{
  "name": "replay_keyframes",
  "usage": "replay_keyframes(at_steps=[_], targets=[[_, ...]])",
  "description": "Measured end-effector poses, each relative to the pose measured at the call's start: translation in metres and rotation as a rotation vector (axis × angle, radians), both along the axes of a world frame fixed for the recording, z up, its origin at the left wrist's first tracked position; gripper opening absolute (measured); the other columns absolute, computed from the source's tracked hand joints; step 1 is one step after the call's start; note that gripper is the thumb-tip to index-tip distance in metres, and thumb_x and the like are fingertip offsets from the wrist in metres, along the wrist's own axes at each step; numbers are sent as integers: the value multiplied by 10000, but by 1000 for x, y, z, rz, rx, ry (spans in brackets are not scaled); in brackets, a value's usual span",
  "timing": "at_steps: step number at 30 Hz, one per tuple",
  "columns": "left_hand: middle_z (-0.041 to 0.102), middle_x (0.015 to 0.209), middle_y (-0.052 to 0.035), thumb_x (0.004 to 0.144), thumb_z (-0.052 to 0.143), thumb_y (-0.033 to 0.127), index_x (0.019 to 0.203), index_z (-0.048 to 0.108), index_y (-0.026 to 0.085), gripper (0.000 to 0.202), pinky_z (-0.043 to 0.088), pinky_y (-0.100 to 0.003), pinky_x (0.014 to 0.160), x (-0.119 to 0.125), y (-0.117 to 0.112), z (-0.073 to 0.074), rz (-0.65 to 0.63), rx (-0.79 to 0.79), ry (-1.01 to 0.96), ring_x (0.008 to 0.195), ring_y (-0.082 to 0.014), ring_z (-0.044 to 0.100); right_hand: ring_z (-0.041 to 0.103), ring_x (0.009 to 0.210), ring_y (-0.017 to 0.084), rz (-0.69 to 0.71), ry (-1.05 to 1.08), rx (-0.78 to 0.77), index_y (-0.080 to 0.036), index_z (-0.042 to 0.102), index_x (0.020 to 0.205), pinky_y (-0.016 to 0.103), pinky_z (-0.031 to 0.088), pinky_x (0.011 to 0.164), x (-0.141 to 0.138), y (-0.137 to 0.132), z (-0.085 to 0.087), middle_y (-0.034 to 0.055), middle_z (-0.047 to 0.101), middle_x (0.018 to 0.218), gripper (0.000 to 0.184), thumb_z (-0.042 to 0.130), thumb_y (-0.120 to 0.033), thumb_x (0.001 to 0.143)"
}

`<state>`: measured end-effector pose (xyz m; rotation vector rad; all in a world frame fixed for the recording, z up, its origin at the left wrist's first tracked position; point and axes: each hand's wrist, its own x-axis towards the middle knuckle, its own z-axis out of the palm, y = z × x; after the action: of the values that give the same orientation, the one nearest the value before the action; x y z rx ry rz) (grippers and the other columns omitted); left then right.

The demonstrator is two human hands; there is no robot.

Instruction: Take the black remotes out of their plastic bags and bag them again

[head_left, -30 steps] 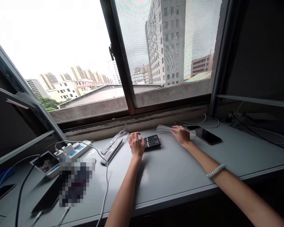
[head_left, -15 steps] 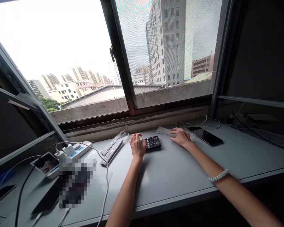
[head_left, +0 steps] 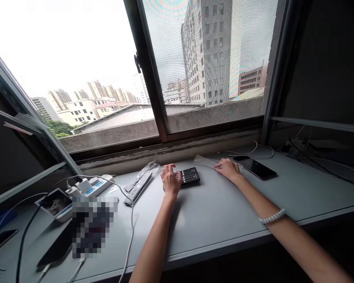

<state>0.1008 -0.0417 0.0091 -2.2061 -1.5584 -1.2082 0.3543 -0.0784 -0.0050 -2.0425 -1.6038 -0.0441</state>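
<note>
My left hand curls, thumb apart, over remotes near the desk's back edge; right hand touches plastic, pinch unclear

Daylight fills a window of 2 panes across the upper frame; below spreads a grey counter, and a dark wall fills the upper right.

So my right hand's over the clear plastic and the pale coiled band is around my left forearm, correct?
Wrong side: the head view shows the pale coiled band around your right forearm. Your right hand is over the clear plastic, as you said.
</note>
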Motion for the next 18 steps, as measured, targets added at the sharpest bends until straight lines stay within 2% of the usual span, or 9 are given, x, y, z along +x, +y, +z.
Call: replay_keyframes(at_steps=[2,5,10,14,16,18], targets=[[533,982,-77,796,447,166,954,470,190,161,400,-381,808,0,0,0,-5,-5,5,930,-238,493,572,904,190,13,20,-70,-289,738,868,257,411,660,-1,0,0,21,665,948,203,554,-324,791],[534,983,-79,800,443,169,950,471,195,155,397,-382,811,1,-1,1,-8,-18,5,933,-239,494,563,942,212,21,17,-81,-269,723,893,282,408,734,-4,1,0,41,652,952,252,560,-423,777],[537,988,-78,801,441,164,947,474,202,155,392,-379,810,1,-1,2,-12,-31,16,943,-240,498,486,1075,252,-4,-29,-102,-223,627,1040,395,345,900,-5,6,-6,99,575,1092,370,419,-463,850],[539,985,-75,797,449,166,945,476,202,155,395,-374,809,0,-1,1,-7,-32,21,939,-235,503,338,1250,290,-74,-7,-119,-223,432,1311,492,221,1006,-1,11,-16,137,445,1304,536,313,-504,870],[540,987,-77,797,450,168,944,476,198,153,396,-370,805,0,-1,0,-4,-36,27,936,-234,504,237,1318,322,-97,17,-185,-215,351,1381,545,146,1029,1,13,-21,155,359,1395,612,274,-538,867],[541,990,-78,798,449,169,948,474,195,154,395,-369,804,0,-1,0,-4,-40,34,938,-236,506,193,1339,346,-96,38,-268,-208,335,1399,578,113,1031,2,15,-26,165,319,1431,646,254,-558,862]])
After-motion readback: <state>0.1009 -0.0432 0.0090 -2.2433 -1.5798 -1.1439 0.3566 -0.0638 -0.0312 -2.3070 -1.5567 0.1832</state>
